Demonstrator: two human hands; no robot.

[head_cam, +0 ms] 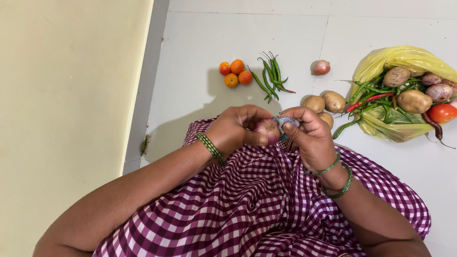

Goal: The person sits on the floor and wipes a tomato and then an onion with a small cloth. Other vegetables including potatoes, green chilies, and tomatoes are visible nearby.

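Note:
My left hand (238,127) grips a small purple onion (267,129) over my lap, which is covered by a purple and white checked cloth (247,200). My right hand (307,133) pinches a pale scrap (286,122), papery or cloth-like, at the onion's top. Green bangles circle both wrists. The two hands touch at the onion.
On the white tiled floor lie several small tomatoes (234,73), a bunch of green chillies (270,76), a lone onion (321,67) and three potatoes (324,102). A yellow plastic bag (404,57) at the right holds potatoes, onions, chillies and a tomato. A cream wall (66,95) stands left.

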